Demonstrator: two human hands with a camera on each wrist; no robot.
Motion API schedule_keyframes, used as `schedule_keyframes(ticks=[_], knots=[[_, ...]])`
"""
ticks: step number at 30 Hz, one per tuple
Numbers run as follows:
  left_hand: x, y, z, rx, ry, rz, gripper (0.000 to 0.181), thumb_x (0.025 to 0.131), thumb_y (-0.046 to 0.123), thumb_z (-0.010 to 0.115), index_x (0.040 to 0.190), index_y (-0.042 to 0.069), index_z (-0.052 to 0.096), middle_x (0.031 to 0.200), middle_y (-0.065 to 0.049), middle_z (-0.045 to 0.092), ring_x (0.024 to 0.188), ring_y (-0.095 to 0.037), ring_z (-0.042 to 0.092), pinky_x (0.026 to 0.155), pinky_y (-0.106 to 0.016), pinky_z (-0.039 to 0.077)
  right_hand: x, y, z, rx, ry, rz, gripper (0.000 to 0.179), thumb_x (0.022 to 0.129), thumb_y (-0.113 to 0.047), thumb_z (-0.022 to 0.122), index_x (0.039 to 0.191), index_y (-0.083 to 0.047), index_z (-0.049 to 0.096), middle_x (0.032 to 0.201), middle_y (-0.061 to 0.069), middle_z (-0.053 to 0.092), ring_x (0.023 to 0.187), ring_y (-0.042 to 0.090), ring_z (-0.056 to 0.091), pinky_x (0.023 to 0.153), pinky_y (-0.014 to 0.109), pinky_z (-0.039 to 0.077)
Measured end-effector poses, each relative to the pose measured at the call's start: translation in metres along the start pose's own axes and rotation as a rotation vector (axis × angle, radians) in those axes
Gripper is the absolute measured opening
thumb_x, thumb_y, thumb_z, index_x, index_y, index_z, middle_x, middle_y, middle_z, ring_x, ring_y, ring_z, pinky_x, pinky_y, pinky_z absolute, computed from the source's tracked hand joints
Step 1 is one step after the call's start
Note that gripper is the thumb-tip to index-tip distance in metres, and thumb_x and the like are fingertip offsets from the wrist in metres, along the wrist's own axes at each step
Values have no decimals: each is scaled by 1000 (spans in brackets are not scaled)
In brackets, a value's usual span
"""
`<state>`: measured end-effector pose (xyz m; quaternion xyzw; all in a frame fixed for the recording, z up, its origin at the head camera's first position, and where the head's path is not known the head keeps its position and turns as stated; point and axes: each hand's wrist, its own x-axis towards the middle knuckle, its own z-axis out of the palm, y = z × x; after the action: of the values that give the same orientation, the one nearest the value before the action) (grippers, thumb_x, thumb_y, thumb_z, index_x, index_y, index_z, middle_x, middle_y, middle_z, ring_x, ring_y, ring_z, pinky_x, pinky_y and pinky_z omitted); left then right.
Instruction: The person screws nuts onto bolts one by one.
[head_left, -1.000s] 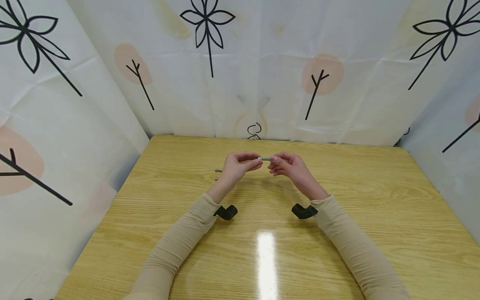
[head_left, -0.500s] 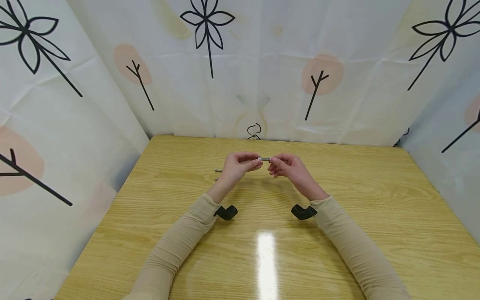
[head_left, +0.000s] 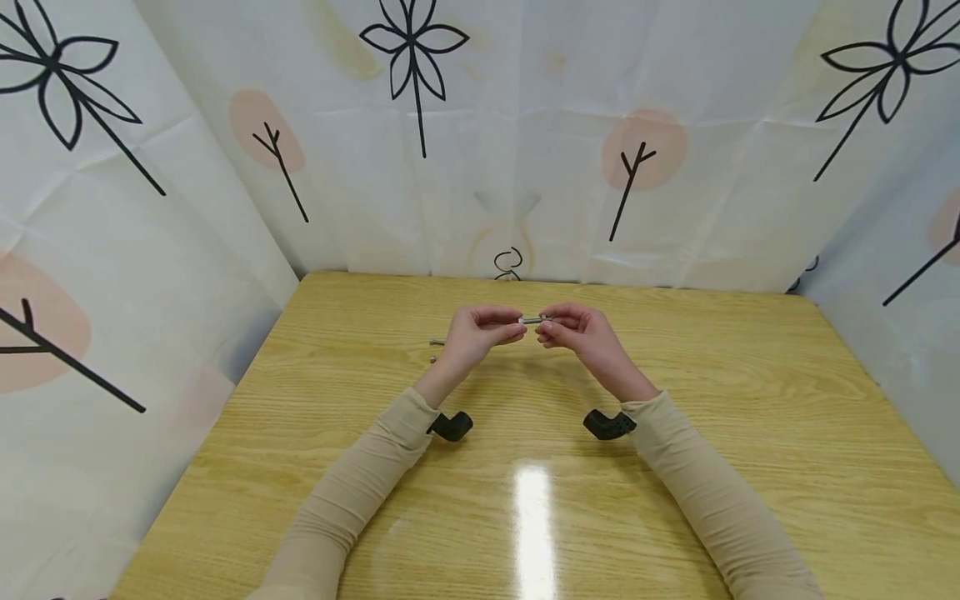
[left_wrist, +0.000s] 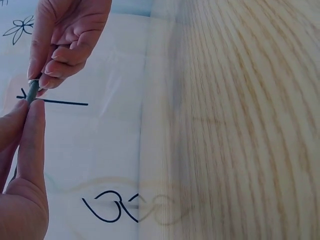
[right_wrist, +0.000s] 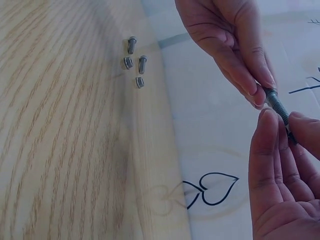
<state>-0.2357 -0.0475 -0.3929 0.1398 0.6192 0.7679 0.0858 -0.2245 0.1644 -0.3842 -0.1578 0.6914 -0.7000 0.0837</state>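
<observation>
Both hands meet over the far middle of the table around one metal bolt (head_left: 531,321), held roughly level. My left hand (head_left: 474,335) pinches its head end between thumb and fingers, which largely cover the head. At the other end my right hand (head_left: 585,335) pinches a small nut (left_wrist: 34,81) with thumb and fingertips. The threaded shank (right_wrist: 278,106) shows between the two hands in the right wrist view. How far the nut sits on the thread cannot be made out.
Two more bolts, one (right_wrist: 131,45) and another (right_wrist: 143,64), lie on the wooden table (head_left: 675,375) beside two nuts, one (right_wrist: 128,62) and another (right_wrist: 140,81). The left wrist partly hides them in the head view. A patterned white curtain (head_left: 517,192) borders the table's back.
Both hands stay in nearly the same place. The right fingers shift slightly at the nut, and the bolt tilts a little, its right end higher.
</observation>
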Motion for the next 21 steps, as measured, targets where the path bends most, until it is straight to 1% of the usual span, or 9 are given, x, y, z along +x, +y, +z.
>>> schedule_keyframes(ticks=[2,4,8,10,13,15,17,19,21], knots=[[0,0,0,22,0,2,29,86,-4,68,113,-12,63,103,-19,68,94,-25,68,87,-39,57,0,0,0,1,7,8,34,96,-11,61,120,12,54,102,22,65,88,19,66,86,42,56],[-1,0,0,37,1,4,30,86,-3,69,113,-12,64,103,-18,69,94,-24,68,87,-39,57,0,0,0,-4,17,18,34,96,-13,61,117,12,55,100,22,66,87,19,66,83,39,58],[0,0,1,16,-5,9,31,86,-3,68,114,-14,62,104,-22,67,94,-25,68,90,-45,55,1,0,1,-47,32,38,33,96,-21,61,112,8,59,97,25,65,82,21,65,78,39,59],[0,0,1,3,-4,5,29,87,-3,67,114,-14,63,106,-24,66,94,-25,68,90,-45,54,1,1,2,-63,30,45,33,96,-24,60,110,6,60,98,25,64,82,23,65,77,39,59],[0,0,1,-7,6,-5,26,88,-3,66,112,-11,64,108,-27,64,94,-25,68,88,-43,56,0,0,1,-49,13,36,31,97,-22,60,116,3,59,105,28,62,87,27,66,81,40,58],[0,1,1,-6,13,-11,25,88,-4,65,112,-10,65,110,-29,63,94,-25,68,86,-39,57,-1,1,1,-25,-2,20,32,96,-16,61,122,2,56,109,30,61,91,28,66,86,44,56],[1,1,0,-8,16,-14,25,88,-4,65,112,-10,65,111,-30,62,94,-25,68,86,-37,57,-2,1,0,-8,-14,2,36,94,-11,63,126,5,52,111,30,60,93,29,66,90,49,54],[1,2,0,-12,12,-13,27,88,-4,65,114,-12,63,111,-31,62,94,-26,68,85,-36,57,-2,1,0,-1,-17,-10,38,93,-7,63,125,9,51,109,29,61,93,29,66,91,54,51],[1,2,0,-10,9,-11,28,88,-2,66,114,-13,63,111,-32,61,94,-25,68,86,-36,57,-1,0,0,-14,-14,-10,36,94,-9,63,121,11,52,107,30,61,91,30,66,90,56,51]])
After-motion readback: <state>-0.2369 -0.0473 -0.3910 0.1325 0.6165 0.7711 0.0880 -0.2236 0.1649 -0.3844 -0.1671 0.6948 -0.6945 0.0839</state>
